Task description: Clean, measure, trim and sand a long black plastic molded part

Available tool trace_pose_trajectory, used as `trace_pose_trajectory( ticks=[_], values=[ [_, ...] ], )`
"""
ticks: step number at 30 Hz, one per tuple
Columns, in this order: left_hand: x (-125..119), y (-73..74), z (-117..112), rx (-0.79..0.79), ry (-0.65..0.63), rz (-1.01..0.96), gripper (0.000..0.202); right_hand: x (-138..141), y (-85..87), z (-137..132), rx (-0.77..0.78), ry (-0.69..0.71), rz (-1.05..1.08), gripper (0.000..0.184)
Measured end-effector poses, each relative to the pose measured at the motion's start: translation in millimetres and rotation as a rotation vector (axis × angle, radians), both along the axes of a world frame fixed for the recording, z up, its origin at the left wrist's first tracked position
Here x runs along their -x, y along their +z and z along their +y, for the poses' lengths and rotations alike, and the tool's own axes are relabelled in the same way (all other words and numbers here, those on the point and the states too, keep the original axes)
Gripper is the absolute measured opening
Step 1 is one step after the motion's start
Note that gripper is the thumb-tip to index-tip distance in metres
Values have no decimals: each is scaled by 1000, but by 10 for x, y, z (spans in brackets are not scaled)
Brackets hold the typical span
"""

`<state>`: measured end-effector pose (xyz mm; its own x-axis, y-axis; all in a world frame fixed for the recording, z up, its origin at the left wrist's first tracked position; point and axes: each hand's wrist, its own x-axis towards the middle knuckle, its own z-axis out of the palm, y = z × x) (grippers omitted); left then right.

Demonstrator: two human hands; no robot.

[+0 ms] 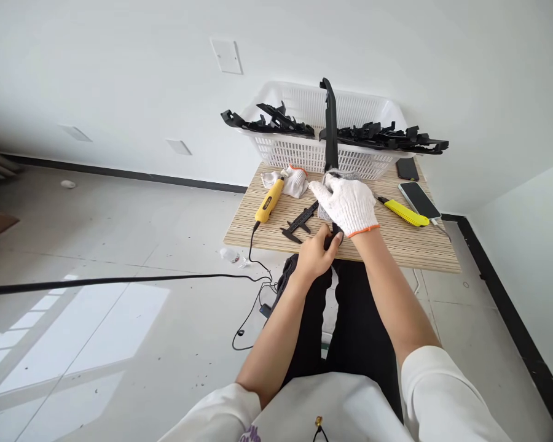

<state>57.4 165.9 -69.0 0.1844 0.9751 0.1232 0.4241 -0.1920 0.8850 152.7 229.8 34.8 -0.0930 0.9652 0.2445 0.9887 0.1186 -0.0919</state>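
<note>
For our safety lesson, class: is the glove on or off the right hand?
On: the white glove covers the right hand, with its orange cuff edge at the wrist.

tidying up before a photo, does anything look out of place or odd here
Two oddities: the right hand wears a white knit glove with an orange cuff, while the left hand is bare; and a clear plastic object, possibly a bottle, lies on the pale grey floor, like litter.

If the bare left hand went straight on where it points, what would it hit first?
Probably the gloved right hand, just ahead along the black strip, though depth is unclear.
</note>
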Motion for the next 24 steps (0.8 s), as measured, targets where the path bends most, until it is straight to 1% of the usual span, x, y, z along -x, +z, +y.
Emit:
trace_pose_trajectory(
  ticks=[2, 3, 6, 8, 10, 13, 15, 17, 19, 21, 24],
  values=[
    [0, 4, 1, 2, 1, -5, 33, 0, 50, -5, 59, -5, -2, 73],
    [0, 5, 2, 6, 2, -14, 33, 2, 65, -8, 71, 5, -8, 73],
    [-2, 10, 5, 9, 4, -27, 31, 13, 61, -35, 42, 38, -37, 63],
    [-4, 14, 1, 4, 5, -5, 27, 17, 58, -69, 37, 29, -50, 65],
    [-5, 17, -5, 2, 6, 13, 27, 8, 84, -100, 78, 18, -45, 64],
    [-3, 13, -5, 4, 14, -15, 32, -41, 131, -98, 132, 60, -21, 67],
    [-2, 7, 0, 6, 14, -48, 33, -76, 125, -65, 112, 101, -6, 65],
    [-3, 3, 1, 7, 6, -61, 33, -87, 95, -32, 62, 113, 0, 59],
    [-4, 4, -6, 7, 2, -39, 32, -64, 79, -19, 37, 89, -1, 59],
    [-5, 7, -17, 6, -3, -4, 31, -24, 95, -24, 66, 49, 2, 60],
    [-4, 10, -21, 11, -7, 7, 31, 13, 129, -29, 123, 19, 10, 70]
  ],
)
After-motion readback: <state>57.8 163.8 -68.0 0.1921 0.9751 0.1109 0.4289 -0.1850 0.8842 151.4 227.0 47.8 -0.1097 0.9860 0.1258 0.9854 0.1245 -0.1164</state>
